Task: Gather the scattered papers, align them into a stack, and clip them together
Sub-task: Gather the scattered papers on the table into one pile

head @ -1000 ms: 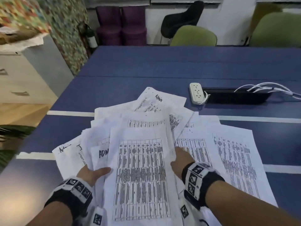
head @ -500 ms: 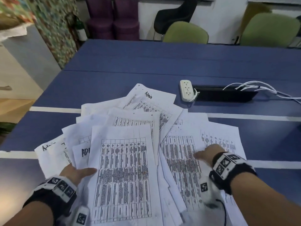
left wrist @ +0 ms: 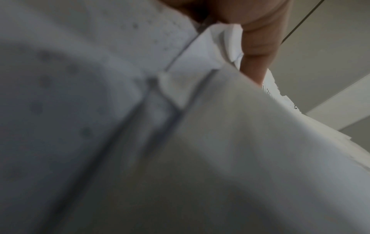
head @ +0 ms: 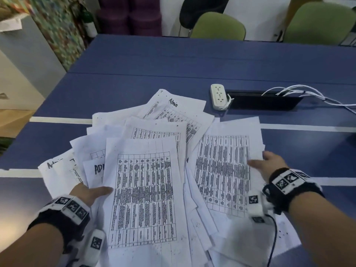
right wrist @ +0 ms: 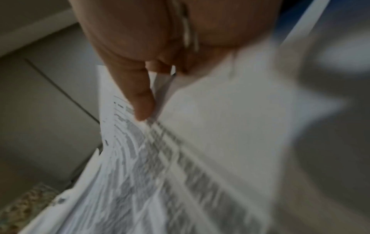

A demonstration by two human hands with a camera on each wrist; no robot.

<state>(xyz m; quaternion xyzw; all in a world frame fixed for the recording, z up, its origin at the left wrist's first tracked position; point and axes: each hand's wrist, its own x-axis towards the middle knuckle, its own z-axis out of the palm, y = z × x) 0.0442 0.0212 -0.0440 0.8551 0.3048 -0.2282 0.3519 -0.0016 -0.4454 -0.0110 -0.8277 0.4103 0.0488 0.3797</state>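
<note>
— White papers (head: 146, 189): what differs from a second ago?

— The right hand (head: 269, 164) has moved from the middle of the pile to its right edge. A tabled sheet (head: 223, 170) that lay partly covered now sits fanned out to the right, its top edge tilted away from the centre sheet. The left hand (head: 86, 191) has kept its place at the pile's left side.

— State of each hand?

— Left: thumb laid over the edge of the centre sheet, the other fingers hidden beneath the pile; the left wrist view shows a finger (left wrist: 258, 47) under the paper edges, so it holds the papers. Right: thumb on top of the fanned sheet, fingers under its margin; the right wrist view shows a finger (right wrist: 140, 98) against printed paper, pinching it.

— Location and condition of the papers?

— On the blue counter (head: 173, 70), near its front edge, between both hands. Loose, overlapping at differing angles, not squared. Most carry dense printed tables; several bear handwritten lettering reading "Admin". Small dark specks mark the lower margins.

— Other items?

— A white power strip (head: 218, 96) just beyond the pile, beside a dark cable slot (head: 264, 103) with white cables (head: 308, 93).
</note>
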